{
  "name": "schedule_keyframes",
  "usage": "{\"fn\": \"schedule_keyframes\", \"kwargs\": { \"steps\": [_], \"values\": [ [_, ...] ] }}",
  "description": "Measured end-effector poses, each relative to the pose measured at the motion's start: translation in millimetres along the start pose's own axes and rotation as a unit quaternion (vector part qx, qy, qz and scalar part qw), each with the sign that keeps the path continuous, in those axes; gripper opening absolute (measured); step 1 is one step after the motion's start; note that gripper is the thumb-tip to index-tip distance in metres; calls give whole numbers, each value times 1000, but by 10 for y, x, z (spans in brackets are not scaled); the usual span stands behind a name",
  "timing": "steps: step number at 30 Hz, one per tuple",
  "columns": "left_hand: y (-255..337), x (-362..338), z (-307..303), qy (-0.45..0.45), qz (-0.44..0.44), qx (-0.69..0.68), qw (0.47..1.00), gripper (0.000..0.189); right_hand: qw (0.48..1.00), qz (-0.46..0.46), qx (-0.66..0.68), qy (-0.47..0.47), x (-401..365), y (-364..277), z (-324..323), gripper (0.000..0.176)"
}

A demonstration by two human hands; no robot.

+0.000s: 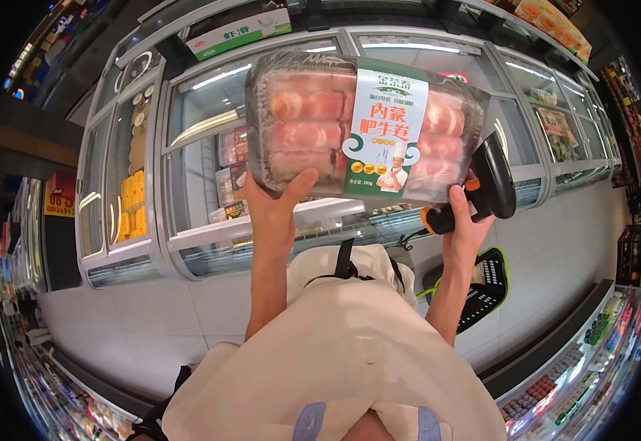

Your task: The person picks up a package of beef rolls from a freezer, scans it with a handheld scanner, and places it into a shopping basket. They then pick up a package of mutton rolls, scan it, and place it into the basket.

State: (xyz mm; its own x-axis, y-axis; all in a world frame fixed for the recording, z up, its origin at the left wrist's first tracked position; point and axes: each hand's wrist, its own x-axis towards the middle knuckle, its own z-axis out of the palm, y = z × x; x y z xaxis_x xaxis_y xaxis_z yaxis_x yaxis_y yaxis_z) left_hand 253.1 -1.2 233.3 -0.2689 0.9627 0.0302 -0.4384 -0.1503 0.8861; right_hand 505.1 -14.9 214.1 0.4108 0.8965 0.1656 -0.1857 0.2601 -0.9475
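A clear and black package of rolled sliced meat (305, 136), with a white and green label, is held up in front of the chest. My left hand (276, 202) grips its lower left corner, thumb on the front. At the lower right corner, the thumb of my right hand (467, 220) presses on the package. The same hand also holds a black and orange handheld device (493, 176), which looks like a scanner, beside the package's right end. Part of the right fingers is hidden behind these things.
Glass-topped freezers (210, 110) run across the front, with packaged goods inside. A black basket with a green rim (486, 290) stands on the floor (166, 309) at the right. Stocked shelves (578, 375) line the lower right, and more goods are at the lower left.
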Motion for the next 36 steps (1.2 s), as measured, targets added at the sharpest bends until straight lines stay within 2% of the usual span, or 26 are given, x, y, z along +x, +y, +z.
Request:
{"fn": "schedule_keyframes", "kwargs": {
  "steps": [3, 21, 24, 27, 30, 33, 36],
  "values": [
    [27, 14, -10, -5, -2, -1, 1000, 66, 1000, 15, -7, -1, -35, -48, 35, 55],
    [49, 20, -96, -33, -2, 8, 999, 70, 1000, -27, -14, -2, -101, -19, 30, 54],
    [-30, 48, -211, -66, -25, -11, 997, 68, 999, -36, -19, 4, -107, 5, -13, 54],
    [-130, -55, -135, -26, -33, -151, 988, 67, 999, -41, -2, 20, -117, -58, 38, 54],
    [-235, -50, -35, -42, -33, -181, 982, 67, 998, -56, -7, 28, -103, -56, 18, 54],
    [-271, -13, 18, -36, -41, -150, 987, 69, 1000, -26, 6, 15, -107, -98, 14, 54],
    [-197, -3, 114, -30, -25, -157, 987, 70, 999, -38, 5, 8, -123, -115, 40, 55]
  ]
}}
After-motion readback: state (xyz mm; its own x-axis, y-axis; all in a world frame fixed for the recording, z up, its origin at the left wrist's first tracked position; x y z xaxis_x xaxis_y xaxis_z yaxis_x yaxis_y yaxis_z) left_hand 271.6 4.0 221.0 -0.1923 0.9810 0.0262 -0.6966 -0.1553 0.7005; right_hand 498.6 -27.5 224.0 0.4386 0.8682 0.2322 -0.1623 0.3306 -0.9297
